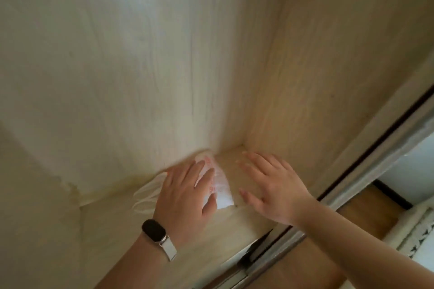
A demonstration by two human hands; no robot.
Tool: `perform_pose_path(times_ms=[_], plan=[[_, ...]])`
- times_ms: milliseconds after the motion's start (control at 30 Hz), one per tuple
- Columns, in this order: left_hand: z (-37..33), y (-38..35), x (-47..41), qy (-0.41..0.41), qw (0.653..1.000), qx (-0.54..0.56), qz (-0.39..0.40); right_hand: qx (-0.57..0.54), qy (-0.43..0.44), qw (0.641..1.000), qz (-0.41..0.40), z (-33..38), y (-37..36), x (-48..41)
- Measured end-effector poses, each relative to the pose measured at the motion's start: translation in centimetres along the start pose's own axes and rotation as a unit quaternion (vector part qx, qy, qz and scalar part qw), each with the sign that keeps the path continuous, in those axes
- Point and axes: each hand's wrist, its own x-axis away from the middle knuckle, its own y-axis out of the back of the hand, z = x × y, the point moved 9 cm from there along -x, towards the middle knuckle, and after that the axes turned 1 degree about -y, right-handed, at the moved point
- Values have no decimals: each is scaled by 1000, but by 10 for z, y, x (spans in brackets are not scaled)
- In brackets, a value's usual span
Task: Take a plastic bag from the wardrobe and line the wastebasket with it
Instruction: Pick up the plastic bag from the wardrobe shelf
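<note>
A white plastic bag (220, 191) with red print lies flat on the pale wooden wardrobe shelf (131, 237), near the back right corner. Its handles stick out to the left of my wrist. My left hand (185, 197), with a black band on the wrist, rests palm down on the bag, fingers spread over it. My right hand (270, 185) hovers open just right of the bag, fingers apart, holding nothing. The wastebasket is not in view.
The wardrobe's back panel (141, 65) and right side panel (328, 65) close in the shelf. A sliding door track (277, 248) runs along the shelf's front edge. Wooden floor (366, 213) and a white wall show at the lower right.
</note>
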Motion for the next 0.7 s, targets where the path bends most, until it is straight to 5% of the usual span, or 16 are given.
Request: perform_pose_path(times_ms=[333,700], plan=[[131,-84,44,183,980,-9,84,-123,57,983,128,34,-144,-70],[243,-265,76,320,937,57,126,-178,105,954,217,68,-348,-107]])
